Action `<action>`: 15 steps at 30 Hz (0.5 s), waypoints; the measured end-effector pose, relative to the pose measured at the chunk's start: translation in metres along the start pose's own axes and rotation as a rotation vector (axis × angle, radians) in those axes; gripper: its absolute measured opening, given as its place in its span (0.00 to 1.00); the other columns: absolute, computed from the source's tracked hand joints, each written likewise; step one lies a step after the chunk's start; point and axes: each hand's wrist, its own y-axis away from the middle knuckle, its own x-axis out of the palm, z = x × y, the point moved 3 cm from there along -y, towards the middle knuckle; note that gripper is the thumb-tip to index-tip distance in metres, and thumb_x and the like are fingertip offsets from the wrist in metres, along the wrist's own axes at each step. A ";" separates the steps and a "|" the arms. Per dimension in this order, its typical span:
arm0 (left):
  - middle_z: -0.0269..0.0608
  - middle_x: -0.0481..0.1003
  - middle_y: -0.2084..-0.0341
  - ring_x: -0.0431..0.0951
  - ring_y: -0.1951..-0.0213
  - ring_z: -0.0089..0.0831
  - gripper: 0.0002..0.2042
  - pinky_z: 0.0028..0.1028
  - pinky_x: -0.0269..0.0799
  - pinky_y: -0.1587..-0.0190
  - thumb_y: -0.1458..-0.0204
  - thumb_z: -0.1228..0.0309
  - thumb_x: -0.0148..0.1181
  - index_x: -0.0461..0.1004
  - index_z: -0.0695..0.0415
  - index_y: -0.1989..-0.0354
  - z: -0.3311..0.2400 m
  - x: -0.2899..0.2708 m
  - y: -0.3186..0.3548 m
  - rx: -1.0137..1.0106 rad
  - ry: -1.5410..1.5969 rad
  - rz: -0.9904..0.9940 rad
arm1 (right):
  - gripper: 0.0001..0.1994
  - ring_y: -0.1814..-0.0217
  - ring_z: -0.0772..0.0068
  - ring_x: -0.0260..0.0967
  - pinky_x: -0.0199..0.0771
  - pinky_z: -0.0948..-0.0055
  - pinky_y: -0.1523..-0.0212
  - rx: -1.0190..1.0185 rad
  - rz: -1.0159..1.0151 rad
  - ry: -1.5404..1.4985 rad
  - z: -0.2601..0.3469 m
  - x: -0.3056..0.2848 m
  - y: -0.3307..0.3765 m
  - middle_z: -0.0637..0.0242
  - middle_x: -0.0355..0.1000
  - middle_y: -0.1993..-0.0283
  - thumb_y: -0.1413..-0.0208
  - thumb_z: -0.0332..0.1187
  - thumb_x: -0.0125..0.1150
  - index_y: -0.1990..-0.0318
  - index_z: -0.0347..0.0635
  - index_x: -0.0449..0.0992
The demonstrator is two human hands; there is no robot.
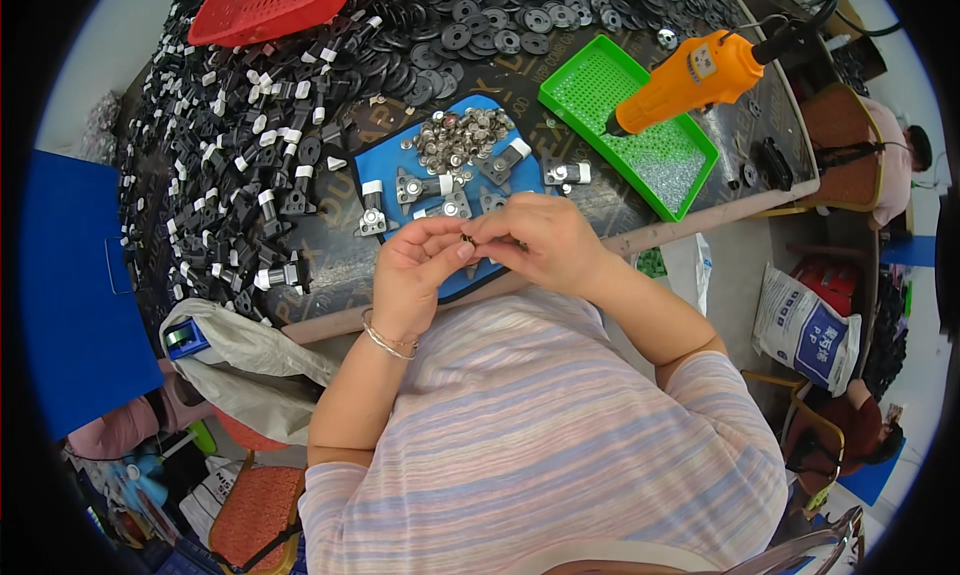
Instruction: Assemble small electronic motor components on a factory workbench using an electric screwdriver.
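Observation:
My left hand [424, 265] and my right hand [538, 243] meet over the near edge of a blue mat [384, 155]. Their fingertips pinch together around a small dark part [467, 239], mostly covered by the fingers, so its kind is not clear. Just beyond them on the mat lie several black-and-grey brackets with white ends, one of them a bracket [373, 207] near the left edge. A pile of small round silvery metal pieces [458, 141] sits behind these. One more bracket [568, 173] rests just off the mat's right side.
An orange power screwdriver [690, 80] hangs above a green tray [695, 201] of tiny shiny pieces. Black parts with white ends [235, 175] crowd the table's left. Black discs [480, 25] and a red basket [265, 20] lie at the back. Other people sit at right.

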 end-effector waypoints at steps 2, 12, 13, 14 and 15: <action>0.46 0.75 0.65 0.77 0.63 0.29 0.11 0.25 0.74 0.59 0.53 0.83 0.56 0.70 0.64 0.60 0.000 -0.001 0.000 -0.003 0.009 -0.009 | 0.10 0.73 0.73 0.70 0.69 0.77 0.75 0.045 0.022 -0.067 -0.003 -0.002 0.001 0.67 0.75 0.65 0.63 0.23 0.66 0.69 0.41 0.74; 0.51 0.75 0.63 0.77 0.61 0.35 0.11 0.28 0.74 0.57 0.53 0.81 0.56 0.69 0.66 0.59 -0.003 -0.006 0.000 -0.015 -0.004 -0.032 | 0.11 0.76 0.71 0.68 0.68 0.74 0.75 0.292 0.111 0.237 -0.034 -0.010 0.013 0.65 0.71 0.73 0.60 0.28 0.65 0.66 0.44 0.74; 0.51 0.75 0.64 0.77 0.61 0.35 0.11 0.28 0.74 0.57 0.53 0.81 0.56 0.69 0.66 0.59 -0.003 -0.006 0.001 -0.011 -0.004 -0.031 | 0.11 0.76 0.71 0.68 0.68 0.74 0.75 0.293 0.110 0.238 -0.036 -0.008 0.014 0.65 0.71 0.73 0.60 0.28 0.65 0.66 0.44 0.74; 0.51 0.75 0.64 0.77 0.61 0.35 0.11 0.28 0.74 0.57 0.53 0.81 0.56 0.69 0.66 0.59 -0.004 -0.006 0.001 -0.006 -0.002 -0.031 | 0.11 0.75 0.69 0.69 0.69 0.74 0.74 0.283 0.131 0.262 -0.038 -0.004 0.015 0.65 0.72 0.72 0.60 0.29 0.65 0.66 0.44 0.74; 0.51 0.75 0.64 0.77 0.61 0.35 0.11 0.28 0.74 0.57 0.53 0.81 0.56 0.69 0.66 0.59 -0.005 -0.006 0.001 -0.005 -0.001 -0.031 | 0.11 0.74 0.68 0.69 0.69 0.73 0.74 0.274 0.152 0.286 -0.038 -0.002 0.015 0.65 0.72 0.72 0.59 0.30 0.65 0.65 0.45 0.73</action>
